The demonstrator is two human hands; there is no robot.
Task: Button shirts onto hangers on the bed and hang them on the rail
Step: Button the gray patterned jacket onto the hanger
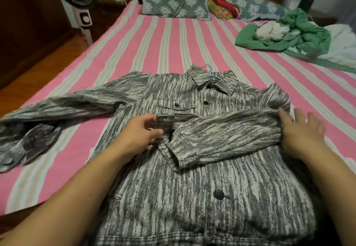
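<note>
Two hands work on the gray shirt (192, 149) lying mid-bed. Left hand (142, 132) pinches the folded sleeve's cuff (163, 128); right hand (302, 130) rests flat, fingers apart, at 3 o'clock. Its hanger (209, 72) peeks out at 12. Next job, I think: lift it to the rail.

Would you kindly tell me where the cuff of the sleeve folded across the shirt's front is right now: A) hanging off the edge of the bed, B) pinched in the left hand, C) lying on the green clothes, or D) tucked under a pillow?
B: the left hand pinches the cuff of the sleeve folded across the shirt, while the right hand rests open near the shoulder.
</note>
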